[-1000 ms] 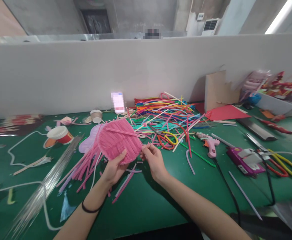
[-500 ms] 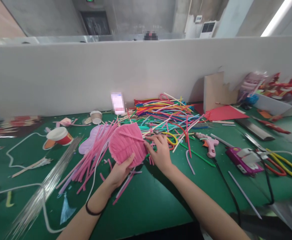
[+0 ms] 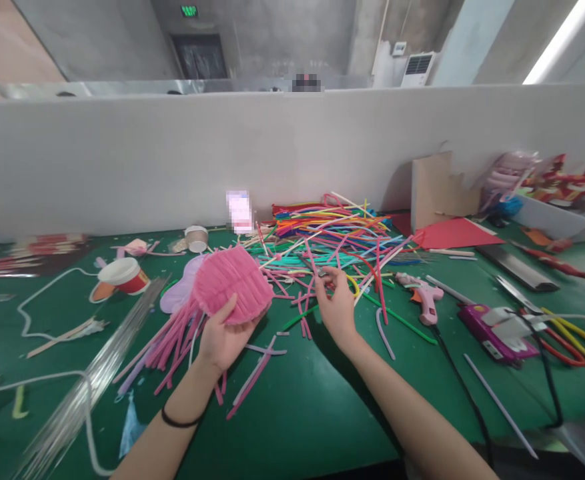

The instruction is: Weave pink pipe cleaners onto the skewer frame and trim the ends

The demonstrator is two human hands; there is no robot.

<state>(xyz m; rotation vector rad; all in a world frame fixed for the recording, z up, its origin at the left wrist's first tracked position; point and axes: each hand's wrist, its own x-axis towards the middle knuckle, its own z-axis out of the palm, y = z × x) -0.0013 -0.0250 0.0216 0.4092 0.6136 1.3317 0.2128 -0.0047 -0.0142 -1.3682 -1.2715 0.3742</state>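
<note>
Pink pipe-cleaner panel (image 3: pixel 233 285) is held up over the green mat (image 3: pixel 292 413), left of centre. Our left hand (image 3: pixel 221 337) grips its lower edge, thumb on the face. Its longer side runs left to right, face tilted towards us. Our right hand (image 3: pixel 337 308) curls its fingers at the near edge of the coloured stem pile (image 3: pixel 332 230); whether they pinch a stem we cannot tell. Bare mat lies open nearest us; the white partition (image 3: pixel 172 167) closes the far edge. A green sign (image 3: pixel 189 11) is too small to read.
</note>
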